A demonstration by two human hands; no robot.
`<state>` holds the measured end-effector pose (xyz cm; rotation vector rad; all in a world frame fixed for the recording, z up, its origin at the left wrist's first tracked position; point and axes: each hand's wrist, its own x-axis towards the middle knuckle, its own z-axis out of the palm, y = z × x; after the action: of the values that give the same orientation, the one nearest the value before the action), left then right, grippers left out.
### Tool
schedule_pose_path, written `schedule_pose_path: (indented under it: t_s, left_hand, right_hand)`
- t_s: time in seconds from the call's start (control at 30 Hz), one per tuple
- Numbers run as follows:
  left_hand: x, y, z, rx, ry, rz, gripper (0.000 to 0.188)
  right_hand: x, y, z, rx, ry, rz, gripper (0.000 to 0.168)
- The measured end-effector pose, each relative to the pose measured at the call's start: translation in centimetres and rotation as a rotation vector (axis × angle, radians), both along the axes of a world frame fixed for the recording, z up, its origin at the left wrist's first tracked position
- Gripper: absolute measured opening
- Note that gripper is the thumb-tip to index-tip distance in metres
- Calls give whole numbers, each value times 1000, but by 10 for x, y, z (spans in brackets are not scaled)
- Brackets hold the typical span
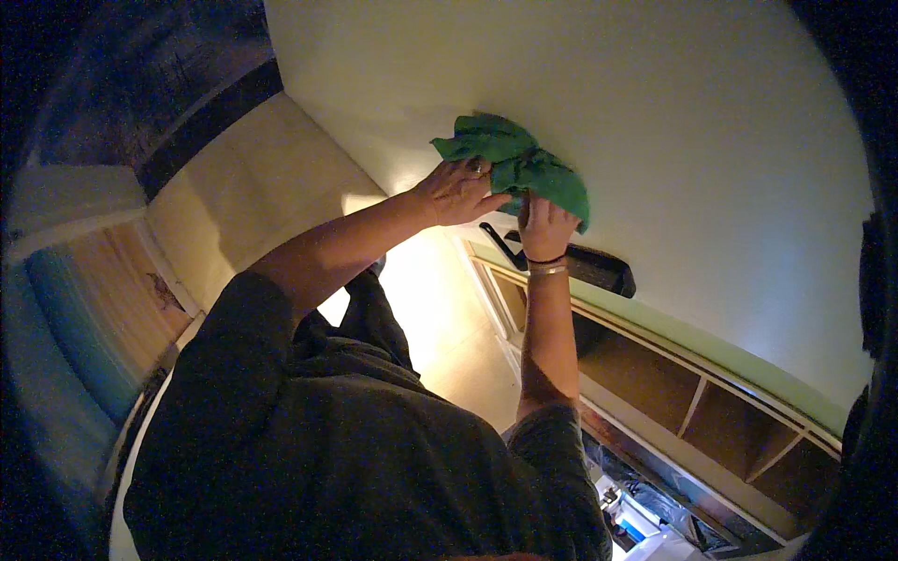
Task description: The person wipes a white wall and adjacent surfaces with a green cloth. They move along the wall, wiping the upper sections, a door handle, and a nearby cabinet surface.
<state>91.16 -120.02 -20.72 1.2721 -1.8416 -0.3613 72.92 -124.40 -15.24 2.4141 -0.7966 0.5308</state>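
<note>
A crumpled green cloth (540, 172) lies against a broad pale smooth surface (673, 140), which looks like a wall or panel. My left hand (463, 191), with a ring on one finger, grips the cloth's left side; its fingertips are hidden in the folds. On the lower right of the cloth is my right hand (546, 228), its fingers bent into the fabric. A dark band and a light bracelet circle the right wrist. Just below the right hand, partly behind the wrist, a black tray-like object (600, 270) sits at the pale surface.
A wooden shelf unit (701, 400) with several compartments runs along the lower right. Brightly lit floor (435, 301) shows between my arms, near my leg. To the left are a beige panel (231, 168) and a wood-toned surface (133, 294). Small items (638, 519) lie at bottom right.
</note>
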Motion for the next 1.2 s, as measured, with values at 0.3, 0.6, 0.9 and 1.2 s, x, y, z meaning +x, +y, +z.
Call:
schedule_pose_path:
  t_s: [0.3, 0.6, 0.9, 1.2]
  left_hand:
    - [-75, -21, 88, -344, 318, 248, 55]
    - [-198, 12, 18, -100, 572, 408, 54]
    - [-205, 40, 93, -317, 521, 264, 55]
    - [-220, 69, 55, -116, 497, 226, 51]
  right_hand:
    - [-27, 4, 95, -117, -90, -24, 37]
    - [-33, 44, 107, 470, 390, -179, 40]
    - [-91, 40, 144, -46, 147, 113, 42]
    - [-82, 65, 111, 204, 123, 13, 35]
